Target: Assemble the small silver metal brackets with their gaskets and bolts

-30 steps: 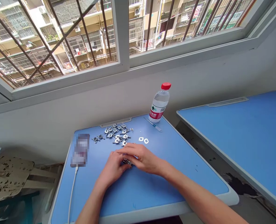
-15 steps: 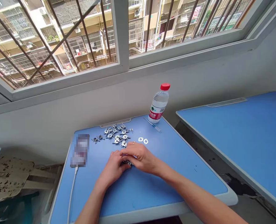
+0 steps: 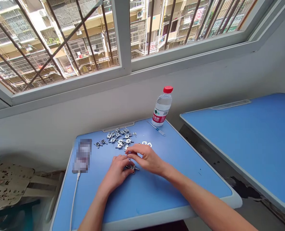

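From my end I saw a blue table (image 3: 161,195) with a pale rim. Toward its far edge lay a loose cluster of small metal parts (image 3: 120,141), with two darker pieces (image 3: 102,141) just left of it. To the right lay two thin plates (image 3: 149,145), then a slim tool (image 3: 159,130) near an upright bottle (image 3: 162,109). A phone (image 3: 82,155) and white cable (image 3: 74,195) lay along the left.

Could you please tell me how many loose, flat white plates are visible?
2: the left plate and right plate, both just beyond the right hand; others may be hidden.
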Available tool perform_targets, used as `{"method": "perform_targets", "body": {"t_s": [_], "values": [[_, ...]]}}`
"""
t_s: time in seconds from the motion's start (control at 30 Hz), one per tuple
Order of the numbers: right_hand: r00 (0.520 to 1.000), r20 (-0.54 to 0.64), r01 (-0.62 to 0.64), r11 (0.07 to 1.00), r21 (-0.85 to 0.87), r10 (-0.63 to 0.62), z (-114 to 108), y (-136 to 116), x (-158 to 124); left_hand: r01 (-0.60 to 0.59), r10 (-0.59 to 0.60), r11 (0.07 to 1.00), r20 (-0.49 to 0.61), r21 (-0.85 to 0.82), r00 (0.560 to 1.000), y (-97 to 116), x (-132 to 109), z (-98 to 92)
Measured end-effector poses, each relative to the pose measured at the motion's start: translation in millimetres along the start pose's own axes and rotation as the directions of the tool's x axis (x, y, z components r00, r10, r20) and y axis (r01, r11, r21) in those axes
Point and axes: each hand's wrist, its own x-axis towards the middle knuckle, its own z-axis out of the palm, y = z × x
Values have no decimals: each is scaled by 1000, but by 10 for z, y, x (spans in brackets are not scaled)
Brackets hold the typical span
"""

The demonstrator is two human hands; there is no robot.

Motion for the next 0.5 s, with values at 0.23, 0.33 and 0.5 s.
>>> {"method": "perform_targets", "body": {"t_s": [0.23,0.33,0.5], "values": [[995,102,22,999,-41,-18,-176,-9,17,-4,4,1000,26,3,1000,-2,-20,-47],[989,149,29,997,-73,-18,-171,-20,17,12,-12,1000,25,-6,1000,5,-21,-50],[981,192,28,995,-94,-9,-196,-34,13,27,-26,999,36,-27,999,22,-25,-61]]}}
